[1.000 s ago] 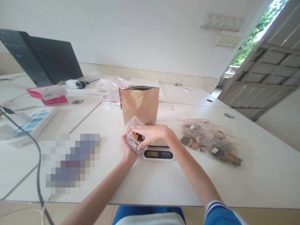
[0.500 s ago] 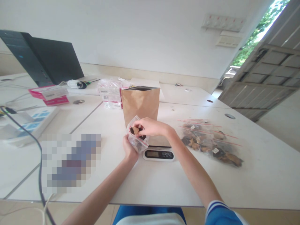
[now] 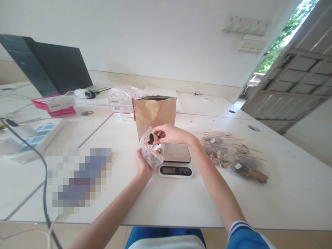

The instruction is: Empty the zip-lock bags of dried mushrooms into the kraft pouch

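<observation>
My left hand [image 3: 143,165] is closed on a clear zip bag [image 3: 150,155] and keeps it tilted beside the scale. Some brown bits show inside the bag. Just above its mouth, my right hand [image 3: 172,134] pinches a curled, brown dried piece [image 3: 152,139], its kind unclear. A small kitchen scale [image 3: 176,171] with a flat metal plate lies below my right hand. Behind both hands stands an upright brown paper bag [image 3: 155,112] with its top open; its lower part is partly covered by my hands and the zip bag.
Several clear zip bags [image 3: 250,173] of brown dried pieces lie to the right. At the left are a blurred-out patch [image 3: 83,180], a white power strip [image 3: 38,135], a cable [image 3: 44,173] and pink boxes [image 3: 54,102]. A black computer case [image 3: 59,65] stands behind them.
My right hand has risen out of the zip bag's mouth, lifting the brown piece slightly up and right. More of the scale's plate shows. My left hand has barely moved.
</observation>
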`<state>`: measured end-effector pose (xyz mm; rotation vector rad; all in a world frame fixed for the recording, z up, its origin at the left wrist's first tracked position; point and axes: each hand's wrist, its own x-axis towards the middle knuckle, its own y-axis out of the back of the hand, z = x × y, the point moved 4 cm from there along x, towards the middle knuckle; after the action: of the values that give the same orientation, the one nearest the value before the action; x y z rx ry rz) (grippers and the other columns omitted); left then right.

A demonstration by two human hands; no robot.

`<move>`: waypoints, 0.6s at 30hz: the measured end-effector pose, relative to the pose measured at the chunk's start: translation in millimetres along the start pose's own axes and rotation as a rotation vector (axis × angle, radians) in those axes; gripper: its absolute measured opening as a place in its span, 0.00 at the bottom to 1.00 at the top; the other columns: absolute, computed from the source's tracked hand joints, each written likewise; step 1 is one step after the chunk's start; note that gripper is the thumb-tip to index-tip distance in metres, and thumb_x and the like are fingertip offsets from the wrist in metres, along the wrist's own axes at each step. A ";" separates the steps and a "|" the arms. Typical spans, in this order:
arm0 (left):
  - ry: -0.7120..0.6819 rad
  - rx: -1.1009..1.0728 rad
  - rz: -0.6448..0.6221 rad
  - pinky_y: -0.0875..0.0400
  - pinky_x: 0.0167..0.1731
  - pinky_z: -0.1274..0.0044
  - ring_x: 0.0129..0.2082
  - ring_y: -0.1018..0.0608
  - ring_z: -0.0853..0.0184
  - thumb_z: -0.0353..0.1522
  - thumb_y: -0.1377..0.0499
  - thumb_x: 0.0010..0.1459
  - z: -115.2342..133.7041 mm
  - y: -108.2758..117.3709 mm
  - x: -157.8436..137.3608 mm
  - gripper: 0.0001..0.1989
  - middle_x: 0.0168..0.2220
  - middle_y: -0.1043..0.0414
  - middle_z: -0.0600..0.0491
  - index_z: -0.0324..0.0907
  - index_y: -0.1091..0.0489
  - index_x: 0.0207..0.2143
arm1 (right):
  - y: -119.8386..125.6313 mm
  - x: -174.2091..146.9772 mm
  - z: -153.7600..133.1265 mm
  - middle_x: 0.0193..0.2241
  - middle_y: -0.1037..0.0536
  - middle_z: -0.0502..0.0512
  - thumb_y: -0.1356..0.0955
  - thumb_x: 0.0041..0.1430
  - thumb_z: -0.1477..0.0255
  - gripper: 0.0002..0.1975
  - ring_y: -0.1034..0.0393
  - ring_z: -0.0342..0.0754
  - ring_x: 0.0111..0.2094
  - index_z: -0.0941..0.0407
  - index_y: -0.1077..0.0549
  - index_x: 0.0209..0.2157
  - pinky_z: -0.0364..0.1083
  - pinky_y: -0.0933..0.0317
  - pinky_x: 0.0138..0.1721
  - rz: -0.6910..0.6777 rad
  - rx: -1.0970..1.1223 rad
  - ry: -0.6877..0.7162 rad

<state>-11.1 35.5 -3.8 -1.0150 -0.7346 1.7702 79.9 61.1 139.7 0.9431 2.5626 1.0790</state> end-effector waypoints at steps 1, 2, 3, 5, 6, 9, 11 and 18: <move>0.001 0.008 0.011 0.27 0.23 0.76 0.23 0.24 0.63 0.36 0.42 0.44 0.5 -0.3 -0.7 0.13 0.25 0.26 0.50 0.38 0.28 0.33 | 2.0 -1.4 1.1 0.29 0.24 0.51 0.33 0.48 0.79 0.02 0.30 0.44 0.33 0.59 0.30 0.27 0.42 0.41 0.35 0.002 0.019 -0.002; -0.001 0.020 0.024 0.27 0.23 0.76 0.23 0.24 0.63 0.36 0.42 0.44 1.1 -0.5 -1.6 0.13 0.25 0.26 0.49 0.39 0.28 0.33 | 4.3 -2.9 2.3 0.30 0.24 0.51 0.32 0.48 0.77 0.03 0.30 0.44 0.33 0.59 0.29 0.29 0.42 0.41 0.35 0.013 0.039 -0.006; -0.004 0.032 0.039 0.27 0.22 0.76 0.23 0.24 0.63 0.36 0.42 0.45 1.8 -0.8 -2.6 0.14 0.25 0.25 0.49 0.39 0.28 0.34 | 6.9 -4.4 3.4 0.30 0.24 0.51 0.31 0.49 0.76 0.05 0.31 0.44 0.33 0.59 0.29 0.31 0.42 0.41 0.34 0.027 0.061 -0.011; -0.013 0.055 0.065 0.27 0.22 0.76 0.23 0.24 0.63 0.36 0.43 0.46 3.3 -1.3 -4.6 0.14 0.27 0.24 0.50 0.41 0.28 0.36 | 13.0 -7.8 5.0 0.30 0.25 0.51 0.31 0.49 0.74 0.07 0.32 0.43 0.31 0.60 0.28 0.33 0.42 0.40 0.34 0.064 0.104 -0.024; -0.016 0.065 0.076 0.27 0.22 0.76 0.23 0.23 0.64 0.35 0.44 0.46 3.9 -1.6 -5.6 0.14 0.27 0.24 0.50 0.41 0.28 0.37 | 16.3 -9.6 5.2 0.29 0.26 0.51 0.31 0.49 0.74 0.08 0.32 0.43 0.31 0.60 0.29 0.33 0.42 0.40 0.34 0.083 0.127 -0.026; -0.018 0.084 0.094 0.27 0.23 0.77 0.23 0.23 0.64 0.33 0.47 0.48 4.9 -2.6 -7.8 0.15 0.28 0.24 0.51 0.41 0.29 0.38 | 27.0 -15.2 3.5 0.29 0.27 0.50 0.31 0.50 0.72 0.07 0.34 0.42 0.31 0.60 0.29 0.31 0.43 0.41 0.35 0.154 0.181 -0.006; -0.016 0.093 0.101 0.27 0.24 0.77 0.24 0.23 0.65 0.32 0.48 0.48 5.0 -3.3 -8.8 0.15 0.28 0.24 0.51 0.41 0.29 0.38 | 33.6 -18.3 3.1 0.29 0.28 0.49 0.31 0.51 0.71 0.07 0.35 0.42 0.31 0.60 0.30 0.30 0.43 0.41 0.36 0.217 0.193 0.008; -0.025 0.115 0.099 0.27 0.24 0.76 0.23 0.24 0.64 0.32 0.48 0.46 5.4 -5.9 -10.9 0.15 0.27 0.24 0.51 0.40 0.28 0.36 | 48.1 -18.0 6.8 0.29 0.27 0.50 0.30 0.50 0.68 0.09 0.33 0.42 0.32 0.60 0.28 0.31 0.44 0.40 0.38 0.405 0.229 0.058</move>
<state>-10.9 27.4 7.0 -0.9679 -0.5998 1.8908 119.7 79.1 167.5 1.5616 2.6499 0.9218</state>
